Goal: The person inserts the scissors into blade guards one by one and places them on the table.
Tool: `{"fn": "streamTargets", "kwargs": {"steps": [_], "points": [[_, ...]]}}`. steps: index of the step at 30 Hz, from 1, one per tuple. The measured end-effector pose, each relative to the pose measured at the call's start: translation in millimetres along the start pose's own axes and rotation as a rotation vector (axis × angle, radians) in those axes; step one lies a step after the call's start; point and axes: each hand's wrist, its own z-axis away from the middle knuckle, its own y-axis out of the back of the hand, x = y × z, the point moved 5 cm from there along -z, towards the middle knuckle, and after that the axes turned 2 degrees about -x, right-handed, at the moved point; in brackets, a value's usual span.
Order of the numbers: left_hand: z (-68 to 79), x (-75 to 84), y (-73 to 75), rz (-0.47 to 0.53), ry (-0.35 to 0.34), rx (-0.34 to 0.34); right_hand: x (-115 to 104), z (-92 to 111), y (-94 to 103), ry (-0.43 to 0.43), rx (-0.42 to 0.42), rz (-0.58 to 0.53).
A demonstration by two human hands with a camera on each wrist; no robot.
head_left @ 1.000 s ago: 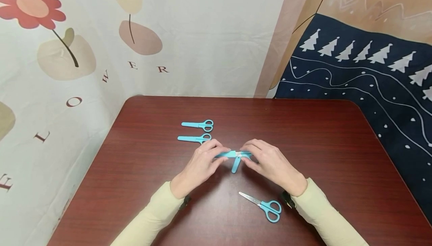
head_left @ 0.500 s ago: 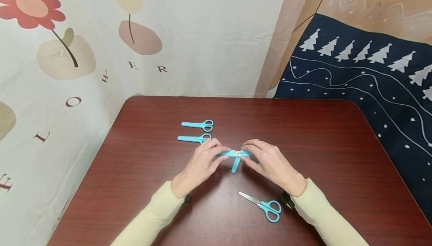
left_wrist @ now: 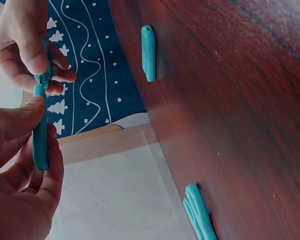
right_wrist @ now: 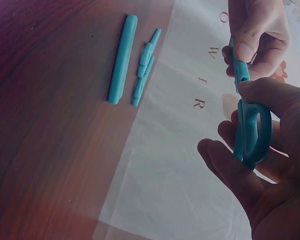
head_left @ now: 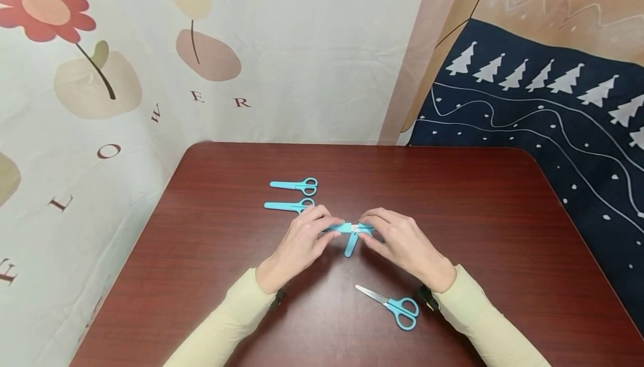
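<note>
Over the middle of the table, my left hand (head_left: 304, 238) pinches the light-blue blade cover (left_wrist: 40, 130) of a pair of scissors. Its blue handles (right_wrist: 252, 132) are held by the fingers and thumb of my right hand (head_left: 402, 238). A short strip of bare metal blade (head_left: 355, 227) shows between cover and handles. Below them on the table lies a separate blue cover (head_left: 351, 245). Nearer to me lie uncovered scissors (head_left: 389, 305), their metal blades together and pointing up-left.
Two pairs of covered blue scissors, an upper pair (head_left: 294, 186) and a lower pair (head_left: 287, 206), lie beyond my left hand; my fingers partly hide the lower pair's handles. The dark red table (head_left: 483, 205) ends at a flower-printed cloth (head_left: 312, 76) at the back.
</note>
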Motion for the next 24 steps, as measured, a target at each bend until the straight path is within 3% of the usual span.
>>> {"fn": "streamTargets", "kwargs": {"steps": [24], "points": [[0.6, -1.9, -0.3, 0.004, 0.002, 0.013, -1.6, -2.5, -2.6, -0.002, 0.011, 0.014]]}}
